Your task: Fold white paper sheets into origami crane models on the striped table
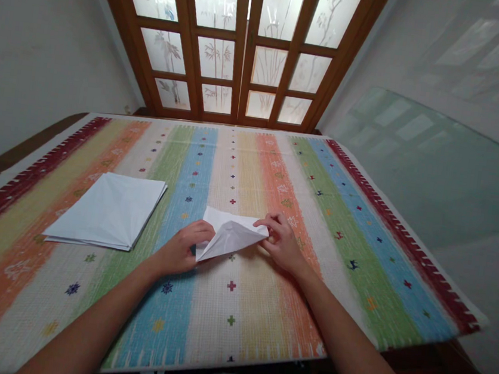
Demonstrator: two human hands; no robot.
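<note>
A partly folded sheet of white paper (pixel 231 237) is held between my two hands near the middle of the table. My left hand (pixel 185 244) pinches its left edge, with the fingertips partly behind a fold. On the other side, my right hand (pixel 280 238) grips the right corner between thumb and fingers. The near flap of the paper bulges up, and a flatter part shows behind it. To the left lies a stack of white paper (pixel 107 210) with creases running across its top sheet, apart from both hands.
A striped, multicoloured cloth (pixel 334 269) covers the table. Beyond its far edge stand wooden doors (pixel 246 48) with frosted panes. A pale wall (pixel 30 54) rises on the left, and a glassy panel (pixel 437 154) is against the right wall.
</note>
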